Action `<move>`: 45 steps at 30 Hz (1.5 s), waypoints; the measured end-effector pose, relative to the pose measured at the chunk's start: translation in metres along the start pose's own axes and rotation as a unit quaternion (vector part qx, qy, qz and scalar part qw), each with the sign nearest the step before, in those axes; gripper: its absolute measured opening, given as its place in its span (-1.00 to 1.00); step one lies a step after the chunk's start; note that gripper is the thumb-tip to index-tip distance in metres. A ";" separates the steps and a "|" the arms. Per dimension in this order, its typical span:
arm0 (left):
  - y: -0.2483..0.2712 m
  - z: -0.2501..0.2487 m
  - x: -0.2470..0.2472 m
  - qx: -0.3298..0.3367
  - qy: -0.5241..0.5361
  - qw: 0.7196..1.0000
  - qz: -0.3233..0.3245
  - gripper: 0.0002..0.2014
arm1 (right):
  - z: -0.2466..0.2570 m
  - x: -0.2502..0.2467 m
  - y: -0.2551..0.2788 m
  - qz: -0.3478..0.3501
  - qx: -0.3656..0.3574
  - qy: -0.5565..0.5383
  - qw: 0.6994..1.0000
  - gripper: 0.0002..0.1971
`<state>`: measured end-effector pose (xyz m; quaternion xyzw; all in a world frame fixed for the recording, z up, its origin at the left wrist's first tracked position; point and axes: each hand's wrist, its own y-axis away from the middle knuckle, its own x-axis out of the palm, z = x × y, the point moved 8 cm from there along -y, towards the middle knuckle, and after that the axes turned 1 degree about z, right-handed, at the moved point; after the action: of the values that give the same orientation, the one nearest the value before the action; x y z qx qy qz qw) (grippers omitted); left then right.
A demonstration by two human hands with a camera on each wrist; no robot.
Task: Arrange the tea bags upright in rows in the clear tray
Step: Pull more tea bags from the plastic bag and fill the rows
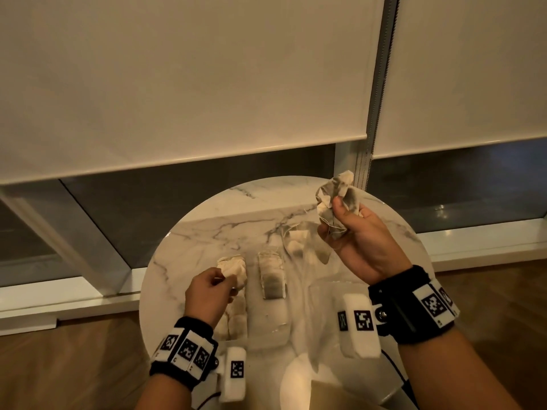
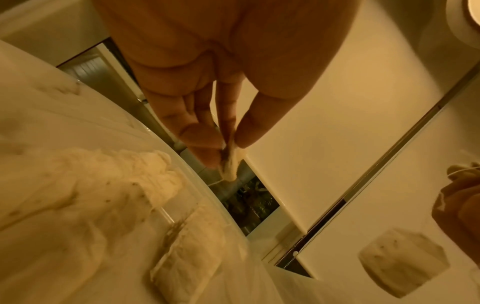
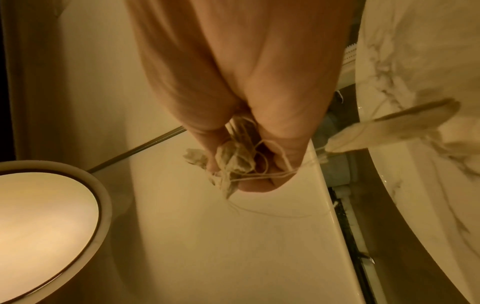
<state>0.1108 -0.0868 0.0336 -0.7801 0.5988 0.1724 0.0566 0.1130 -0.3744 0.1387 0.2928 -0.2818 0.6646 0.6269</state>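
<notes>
The left hand (image 1: pixel 208 294) pinches one tea bag (image 2: pixel 228 162) between thumb and fingertips, right above the left row of bags (image 1: pixel 233 294) standing in the clear tray (image 1: pixel 281 338); the right hand (image 1: pixel 359 241), raised beyond the tray's right side, is closed around a tangled bunch of tea bags (image 1: pixel 336 202) with strings trailing. The tray sits on the round marble table (image 1: pixel 207 232), its walls hard to trace. From the tray's left row, a shorter middle row (image 1: pixel 271 276) stands just to the right, and loose bags (image 1: pixel 296 244) lie on the marble past its far right corner. The pinched bag hangs directly over the left row, long axis roughly vertical, so the left hand is plainly nearer. No brand or readable writing shows; the wristbands (image 1: pixel 185 353) carry only square coded markers.
</notes>
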 end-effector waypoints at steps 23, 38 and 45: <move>-0.120 -0.010 0.057 0.002 -0.401 0.910 0.109 -0.88 | -0.060 -0.079 -0.004 -0.075 0.050 -0.003 0.996 -0.54; -0.121 -0.027 0.063 0.057 -0.477 0.876 0.035 -0.94 | -0.061 -0.086 -0.001 -0.085 0.054 -0.028 0.995 -0.56; -0.118 -0.031 0.074 0.075 -0.528 0.845 0.044 -0.94 | -0.059 -0.084 0.001 -0.086 0.053 -0.025 0.995 -0.61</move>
<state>0.2465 -0.1307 0.0240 -0.5374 0.5233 0.5152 0.4146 0.1133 -0.3869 0.0366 0.3651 -0.2357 0.6147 0.6582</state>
